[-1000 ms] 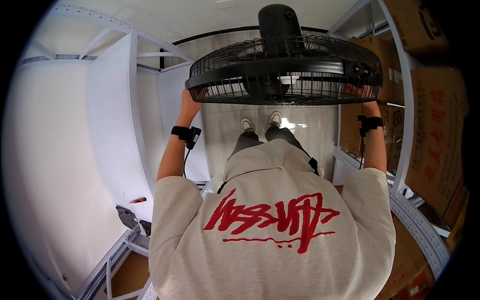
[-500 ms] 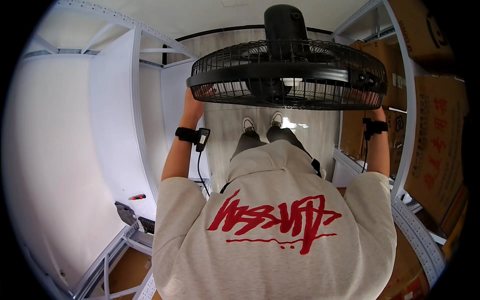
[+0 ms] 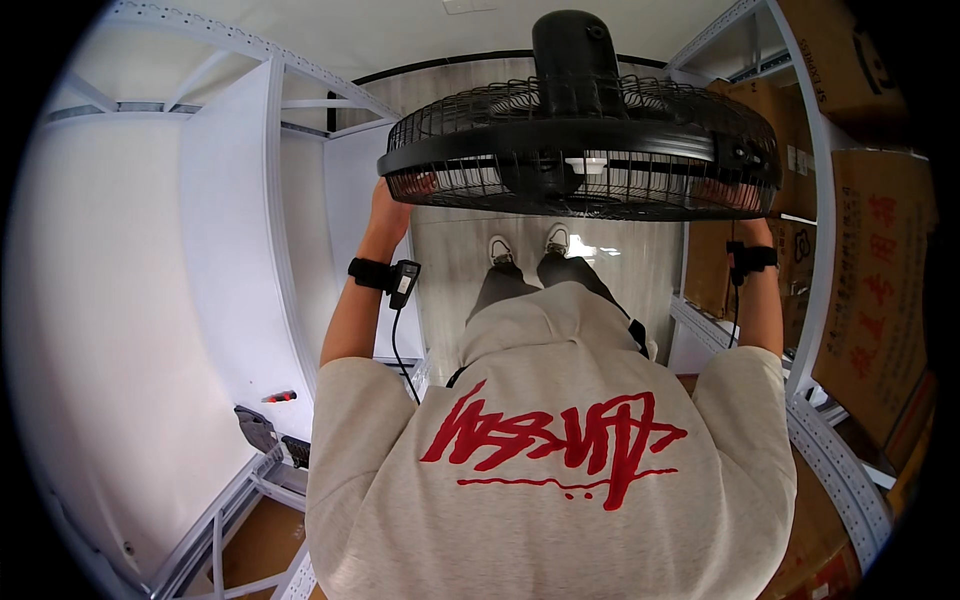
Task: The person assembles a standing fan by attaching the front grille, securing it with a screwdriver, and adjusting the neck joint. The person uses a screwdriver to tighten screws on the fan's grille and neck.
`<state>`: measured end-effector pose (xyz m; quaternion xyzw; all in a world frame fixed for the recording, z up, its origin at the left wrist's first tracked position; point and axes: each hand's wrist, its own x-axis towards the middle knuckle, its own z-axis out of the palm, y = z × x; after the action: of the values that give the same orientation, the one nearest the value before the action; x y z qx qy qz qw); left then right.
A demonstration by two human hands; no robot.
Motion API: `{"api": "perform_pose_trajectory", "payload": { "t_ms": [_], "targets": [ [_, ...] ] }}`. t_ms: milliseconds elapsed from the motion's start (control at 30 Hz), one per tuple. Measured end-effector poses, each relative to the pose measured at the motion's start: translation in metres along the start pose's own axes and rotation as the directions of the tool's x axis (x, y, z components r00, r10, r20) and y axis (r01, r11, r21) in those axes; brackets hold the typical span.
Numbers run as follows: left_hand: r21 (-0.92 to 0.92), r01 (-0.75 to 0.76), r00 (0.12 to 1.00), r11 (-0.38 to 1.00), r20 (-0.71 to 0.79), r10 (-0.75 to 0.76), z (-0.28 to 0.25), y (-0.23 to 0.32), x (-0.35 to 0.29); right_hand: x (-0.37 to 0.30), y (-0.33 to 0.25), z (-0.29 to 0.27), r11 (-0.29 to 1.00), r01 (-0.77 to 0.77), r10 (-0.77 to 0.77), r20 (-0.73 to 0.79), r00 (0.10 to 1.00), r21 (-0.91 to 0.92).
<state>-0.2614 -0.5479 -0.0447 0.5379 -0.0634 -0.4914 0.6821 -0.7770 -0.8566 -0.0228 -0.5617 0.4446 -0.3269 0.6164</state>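
Observation:
A black electric fan with a round wire cage is up in front of me, its motor housing on the far side. My left hand holds the cage at its left edge, some fingers showing through the wires. At the right edge my right hand holds the cage, largely hidden behind the wires and rim. Through the near wires a small white part shows at the fan's middle. Both wrists wear black straps with small devices and cables.
White metal shelving stands on my left, with a small red and black tool on a white surface. Cardboard boxes fill the rack on my right. My shoes are on the grey floor below.
The fan and both hands have shifted very slightly to the right in view. The hold on the cage is the same.

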Motion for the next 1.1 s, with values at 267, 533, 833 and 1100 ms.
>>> {"api": "perform_pose_trajectory", "payload": {
  "t_ms": [267,533,833,1100],
  "targets": [
    [0.027,0.008,1.000,1.000,0.028,-0.009,-0.011,-0.004,-0.001,0.000,0.000,-0.002,1.000,-0.001,0.001,0.000,1.000,-0.014],
    [-0.021,-0.004,0.998,1.000,-0.061,0.003,0.008,0.003,-0.008,0.012,-0.002,-0.003,0.999,0.010,-0.010,0.000,1.000,-0.030],
    [-0.150,0.020,1.000,0.989,0.011,-0.018,-0.033,-0.024,0.009,0.035,-0.005,0.004,0.999,0.041,-0.040,0.029,0.999,-0.020],
    [-0.092,-0.004,0.998,0.996,0.067,0.010,-0.018,-0.016,0.000,0.031,-0.007,0.001,0.999,0.023,-0.022,0.031,0.999,-0.031]
  ]
}}
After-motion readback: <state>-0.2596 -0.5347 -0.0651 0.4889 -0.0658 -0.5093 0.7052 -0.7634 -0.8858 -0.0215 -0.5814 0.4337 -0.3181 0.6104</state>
